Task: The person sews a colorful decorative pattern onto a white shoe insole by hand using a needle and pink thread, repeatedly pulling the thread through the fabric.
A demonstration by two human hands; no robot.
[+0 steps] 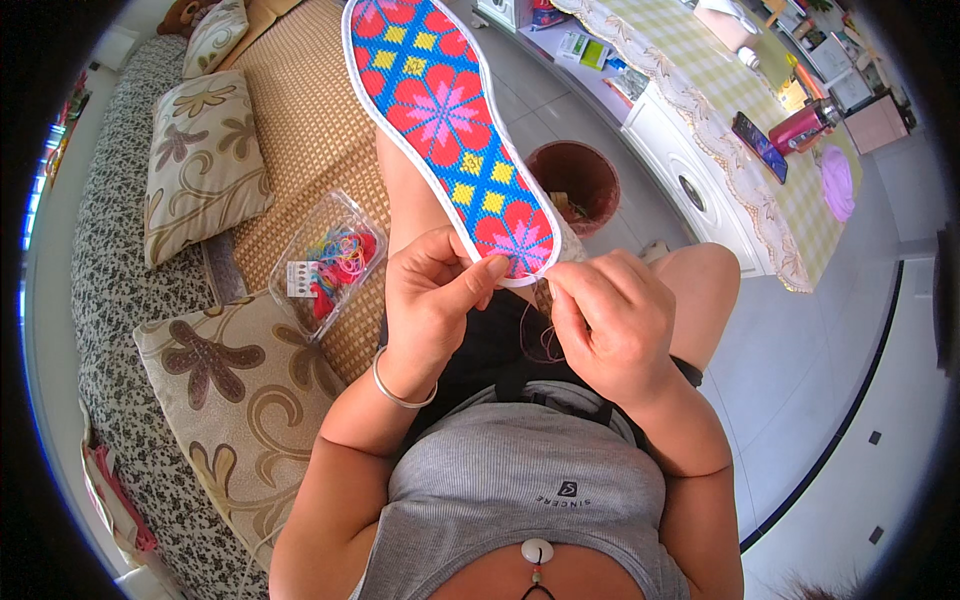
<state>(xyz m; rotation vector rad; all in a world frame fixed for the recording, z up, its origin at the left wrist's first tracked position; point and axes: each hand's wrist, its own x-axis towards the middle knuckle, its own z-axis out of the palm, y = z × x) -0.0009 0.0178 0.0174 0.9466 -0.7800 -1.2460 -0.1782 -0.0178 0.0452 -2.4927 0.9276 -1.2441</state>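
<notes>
Stitching looks under way at the near tip of the embroidered insole point(445, 120) — the left hand point(432, 300) pinches its edge, fingers closed, the right hand point(610, 320) curls shut just beside, likely on thread — next, a steady pull.

A long sofa with grey flowered upholstery point(120, 300) runs along the left side, from 11 o'clock down to 7 o'clock, and a tan woven straw mat point(300, 120) covers its seat. On the mat, at about 9 o'clock from the centre, lies a clear plastic box with coloured threads point(328, 262) inside. Three beige cushions with brown flower pattern lie on the sofa: a small one point(215, 35) at 11 o'clock, a middle one point(200, 160) at 10 o'clock, and a large one point(245, 400) at 8 o'clock, just beside the box.
</notes>
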